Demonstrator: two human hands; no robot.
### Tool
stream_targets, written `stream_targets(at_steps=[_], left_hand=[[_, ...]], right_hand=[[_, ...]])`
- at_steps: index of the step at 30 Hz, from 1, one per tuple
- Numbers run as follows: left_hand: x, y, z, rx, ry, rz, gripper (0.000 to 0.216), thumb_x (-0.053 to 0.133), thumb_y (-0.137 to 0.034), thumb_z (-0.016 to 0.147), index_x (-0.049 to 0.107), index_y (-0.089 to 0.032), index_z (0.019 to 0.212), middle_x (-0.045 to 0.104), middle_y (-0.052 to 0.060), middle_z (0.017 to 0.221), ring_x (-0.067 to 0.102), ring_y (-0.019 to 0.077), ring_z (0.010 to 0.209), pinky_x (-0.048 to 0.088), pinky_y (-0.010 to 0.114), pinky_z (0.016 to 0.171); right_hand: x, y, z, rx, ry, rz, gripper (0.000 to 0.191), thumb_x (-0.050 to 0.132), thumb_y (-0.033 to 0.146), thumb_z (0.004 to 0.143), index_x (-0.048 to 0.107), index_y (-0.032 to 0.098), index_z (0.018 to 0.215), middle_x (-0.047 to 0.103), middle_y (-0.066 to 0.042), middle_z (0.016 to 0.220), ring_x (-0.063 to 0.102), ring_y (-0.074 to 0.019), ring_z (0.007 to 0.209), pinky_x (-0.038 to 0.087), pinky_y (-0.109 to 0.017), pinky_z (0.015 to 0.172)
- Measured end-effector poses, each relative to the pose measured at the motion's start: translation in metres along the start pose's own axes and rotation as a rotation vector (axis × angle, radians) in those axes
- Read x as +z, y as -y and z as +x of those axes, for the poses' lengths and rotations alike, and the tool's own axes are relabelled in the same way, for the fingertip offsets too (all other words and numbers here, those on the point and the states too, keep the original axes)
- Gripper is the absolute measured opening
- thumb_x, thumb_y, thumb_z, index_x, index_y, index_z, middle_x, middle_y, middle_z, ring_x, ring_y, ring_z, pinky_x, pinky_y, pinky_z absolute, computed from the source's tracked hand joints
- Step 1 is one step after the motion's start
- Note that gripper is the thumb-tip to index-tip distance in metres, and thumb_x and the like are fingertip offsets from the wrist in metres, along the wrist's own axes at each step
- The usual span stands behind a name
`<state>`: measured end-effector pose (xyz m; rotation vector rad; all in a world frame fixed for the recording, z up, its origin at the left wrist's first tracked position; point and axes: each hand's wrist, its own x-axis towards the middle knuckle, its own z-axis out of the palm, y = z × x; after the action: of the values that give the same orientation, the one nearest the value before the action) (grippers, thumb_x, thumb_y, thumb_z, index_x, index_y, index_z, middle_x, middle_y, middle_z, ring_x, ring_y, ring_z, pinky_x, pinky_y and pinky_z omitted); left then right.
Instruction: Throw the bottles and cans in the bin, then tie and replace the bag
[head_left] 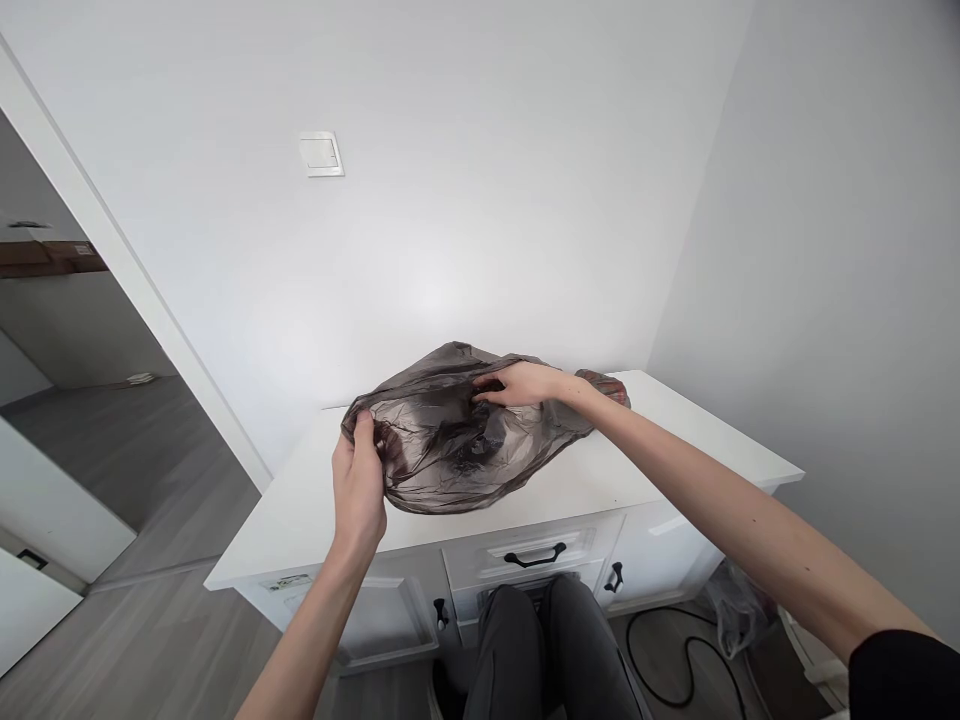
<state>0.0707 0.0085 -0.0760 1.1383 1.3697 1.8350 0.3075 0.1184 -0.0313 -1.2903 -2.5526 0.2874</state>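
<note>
A thin, see-through grey plastic bag (450, 450) lies crumpled on the white desk top (660, 440). My left hand (358, 480) pinches the bag's left edge, fingers closed on the film. My right hand (525, 384) grips the bag's upper edge near its middle, fingers curled into the plastic. Something dark shows through the bag's middle, but I cannot make it out. A reddish patterned thing (611, 385) peeks out behind my right wrist.
The desk stands against a white wall in a corner, with a drawer and black handle (534, 556) under its top. My knees (540, 640) are below the desk. A black cable (686, 660) and a clear bag (735, 605) lie on the floor at right. A wall switch (322, 154) is above.
</note>
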Motion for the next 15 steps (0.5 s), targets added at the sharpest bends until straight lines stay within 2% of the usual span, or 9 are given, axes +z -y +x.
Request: stream_targets(at_steps=[5, 10, 12, 15], left_hand=[[-0.006, 0.000, -0.002, 0.024, 0.025, 0.035, 0.042, 0.060, -0.061, 0.091, 0.066, -0.020, 0.098, 0.067, 0.002, 0.093, 0.062, 0.0172, 0.086, 0.049, 0.027, 0.077], [-0.019, 0.007, 0.003, 0.045, 0.054, 0.047, 0.042, 0.060, -0.060, 0.092, 0.066, -0.020, 0.102, 0.068, 0.003, 0.100, 0.062, 0.0167, 0.091, 0.048, 0.025, 0.080], [-0.022, 0.008, 0.004, 0.057, 0.052, 0.045, 0.038, 0.060, -0.056, 0.092, 0.067, -0.021, 0.103, 0.068, 0.003, 0.101, 0.062, 0.0171, 0.092, 0.048, 0.026, 0.081], [-0.020, 0.006, 0.003, 0.065, 0.063, 0.042, 0.035, 0.062, -0.051, 0.092, 0.067, -0.021, 0.109, 0.069, 0.004, 0.105, 0.063, 0.0186, 0.095, 0.049, 0.027, 0.083]], right_hand=[[0.005, -0.001, 0.022, -0.016, 0.059, -0.026, 0.032, 0.059, 0.043, 0.101, 0.079, 0.026, 0.121, 0.079, -0.003, 0.120, 0.073, -0.0234, 0.107, 0.055, -0.030, 0.094], [0.011, -0.007, 0.049, -0.061, 0.149, 0.030, 0.023, 0.066, 0.032, 0.095, 0.082, 0.026, 0.110, 0.081, 0.001, 0.112, 0.073, -0.0198, 0.102, 0.054, -0.025, 0.092], [0.017, -0.010, 0.058, -0.064, 0.094, 0.025, 0.022, 0.066, 0.028, 0.094, 0.082, 0.023, 0.109, 0.081, -0.001, 0.111, 0.074, -0.0203, 0.100, 0.054, -0.025, 0.090], [0.028, -0.010, 0.070, -0.017, -0.098, -0.030, 0.025, 0.062, 0.021, 0.095, 0.079, 0.013, 0.112, 0.079, -0.011, 0.117, 0.072, -0.0242, 0.104, 0.053, -0.027, 0.094]])
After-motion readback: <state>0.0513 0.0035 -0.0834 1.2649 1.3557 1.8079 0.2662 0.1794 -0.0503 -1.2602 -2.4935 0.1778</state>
